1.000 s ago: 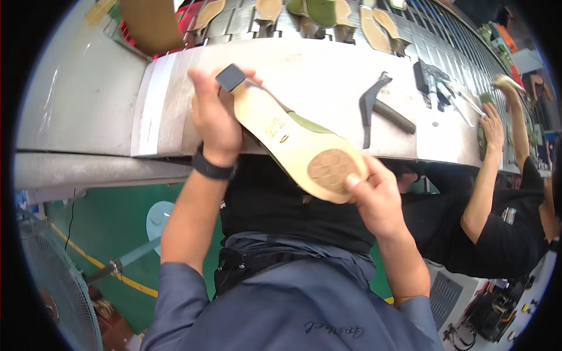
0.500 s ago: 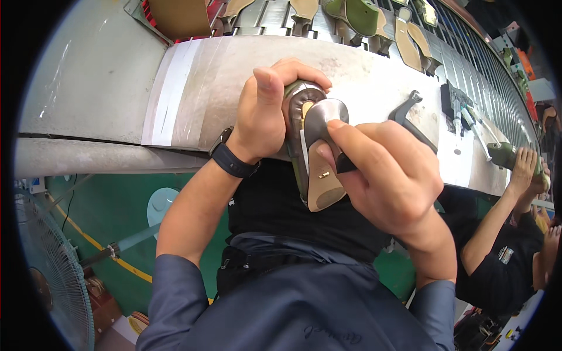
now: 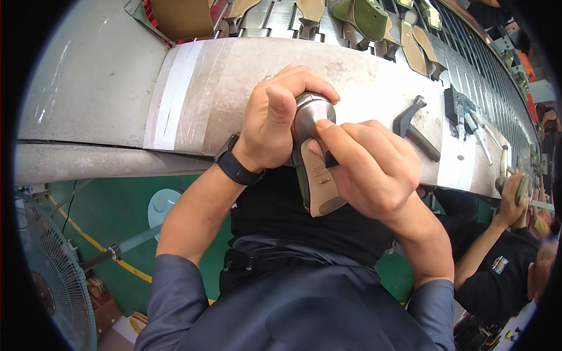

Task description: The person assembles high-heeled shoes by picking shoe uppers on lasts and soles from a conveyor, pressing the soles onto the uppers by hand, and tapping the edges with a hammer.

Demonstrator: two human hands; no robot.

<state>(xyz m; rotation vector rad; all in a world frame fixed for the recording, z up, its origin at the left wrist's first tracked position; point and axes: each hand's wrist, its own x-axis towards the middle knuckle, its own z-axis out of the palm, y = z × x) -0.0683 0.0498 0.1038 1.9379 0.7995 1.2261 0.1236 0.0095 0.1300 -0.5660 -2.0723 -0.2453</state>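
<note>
My left hand (image 3: 266, 128), with a dark watch at the wrist, is wrapped round the heel end of a green shoe (image 3: 302, 182), turned bottom up; its thumb stands raised. A tan shoe sole (image 3: 324, 196) with a shiny grey-brown heel seat lies over the shoe's bottom, its toe end toward my body. My right hand (image 3: 377, 169) grips this sole by a dark heel, mostly hidden by the fingers, with a fingertip pressed on the heel seat. Most of the shoe is covered by the sole and my hands.
On the pale bench (image 3: 228, 76), a hammer (image 3: 422, 140) lies to the right, beside a black block (image 3: 452, 104) and syringe-like tools (image 3: 471, 126). Soles (image 3: 413, 50) and a green shoe (image 3: 360, 17) fill the far rack. A co-worker's hand (image 3: 510, 196) is at right; a fan (image 3: 55, 275) stands left.
The sole has shifted left onto the shoe's bottom, covering the heel-end opening seen before. Both hands have come closer together. The co-worker's hands have moved slightly down.
</note>
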